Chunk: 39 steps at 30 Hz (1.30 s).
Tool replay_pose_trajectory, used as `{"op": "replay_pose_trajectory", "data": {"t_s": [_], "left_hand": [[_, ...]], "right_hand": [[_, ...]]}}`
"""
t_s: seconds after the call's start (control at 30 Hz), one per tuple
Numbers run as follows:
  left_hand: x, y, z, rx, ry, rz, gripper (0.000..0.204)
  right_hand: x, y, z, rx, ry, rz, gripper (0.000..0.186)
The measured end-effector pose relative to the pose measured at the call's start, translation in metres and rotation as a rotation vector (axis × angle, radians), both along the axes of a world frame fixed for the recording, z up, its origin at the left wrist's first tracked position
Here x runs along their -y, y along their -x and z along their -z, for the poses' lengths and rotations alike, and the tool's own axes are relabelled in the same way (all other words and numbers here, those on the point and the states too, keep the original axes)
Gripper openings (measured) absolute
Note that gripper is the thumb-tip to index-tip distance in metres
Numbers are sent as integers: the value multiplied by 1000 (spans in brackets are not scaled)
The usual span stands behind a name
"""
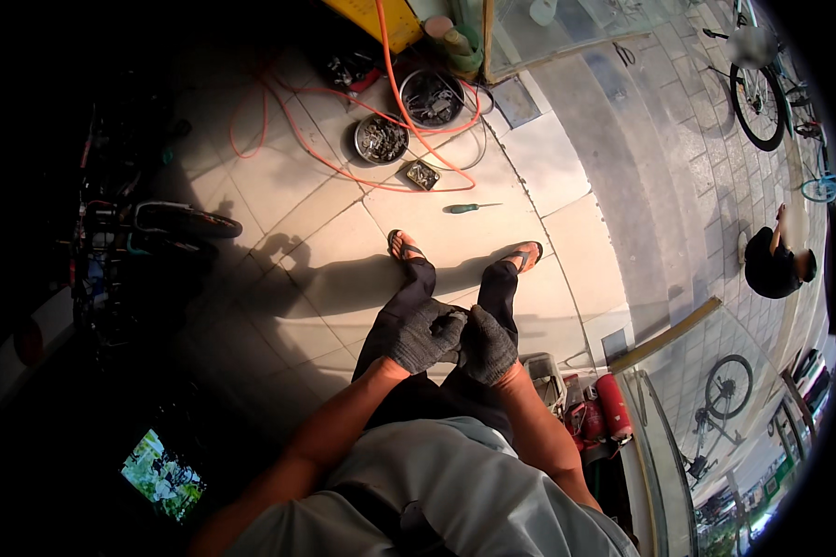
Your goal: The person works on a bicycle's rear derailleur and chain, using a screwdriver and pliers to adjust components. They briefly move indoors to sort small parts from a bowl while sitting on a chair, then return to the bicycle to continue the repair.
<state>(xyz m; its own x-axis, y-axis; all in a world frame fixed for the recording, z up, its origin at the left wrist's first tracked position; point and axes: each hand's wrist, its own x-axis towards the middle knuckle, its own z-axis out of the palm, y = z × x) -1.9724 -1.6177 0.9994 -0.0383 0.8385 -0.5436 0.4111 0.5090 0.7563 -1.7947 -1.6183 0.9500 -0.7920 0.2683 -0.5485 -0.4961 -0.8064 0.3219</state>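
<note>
Both my hands wear dark grey knitted gloves and meet above my lap. My left hand has its fingers curled, with thumb and forefinger pinched toward the right hand. My right hand is closed too, its thumb up beside the left fingertips. Something small and dark may sit between them, but it blends with my dark trousers and I cannot make it out. On the tiled floor beyond my feet lies a green-handled screwdriver. Past it are a small square tin, a round bowl of metal parts and a larger dark basin.
An orange hose loops around the containers. Red cylinders stand close by my right arm, beside a glass door. A wheel juts from the shadows at left. Outside at right are a person in black and a bicycle.
</note>
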Motion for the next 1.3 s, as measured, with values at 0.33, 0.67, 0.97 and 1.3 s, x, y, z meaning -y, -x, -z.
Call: {"op": "replay_pose_trajectory", "data": {"t_s": [0.33,0.67,0.97,1.3], "left_hand": [[-14,-34,-1,34,101,24,11],[-33,-104,-8,198,275,34,16],[-55,-183,-34,114,313,230,17],[-36,-198,-35,43,-29,852,23]], "right_hand": [[-8,-25,-9,-52,-1,93,55],[3,-90,-19,-13,-35,339,48],[43,-139,-29,11,-155,759,35],[97,-107,-48,314,-216,1162,34]]}}
